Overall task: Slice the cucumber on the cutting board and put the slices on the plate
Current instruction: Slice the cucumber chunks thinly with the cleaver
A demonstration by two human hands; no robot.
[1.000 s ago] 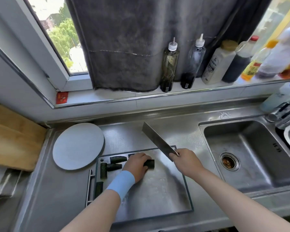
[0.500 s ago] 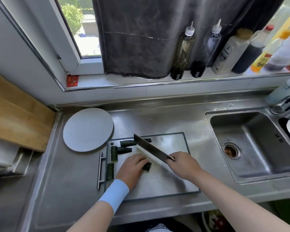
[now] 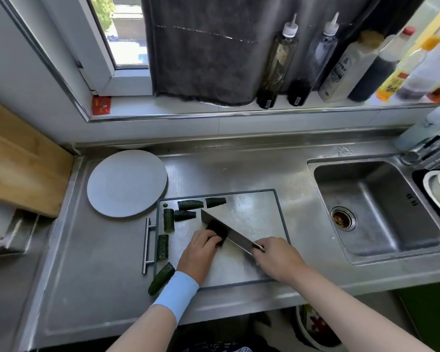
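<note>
Counter (image 3: 239, 171): stainless steel with a raised rim (sink (image 3: 323, 174) sunk in at right).
Plate (image 3: 127, 182): round, grey, at back left.
Cutting board (image 3: 252, 214): front centre, bar handle (image 3: 148, 243) leftward, corner just beside the plate.

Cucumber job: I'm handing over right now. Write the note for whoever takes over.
Left hand holds a cucumber piece down on the cutting board.
Right hand grips the knife, blade against that piece.
Six cut chunks lie along the board's far and left sides. One overhangs the near-left edge.
Plate sits off the board's far-left corner, nothing on it.
Left: finish slicing, then move everything to the plate.
</note>
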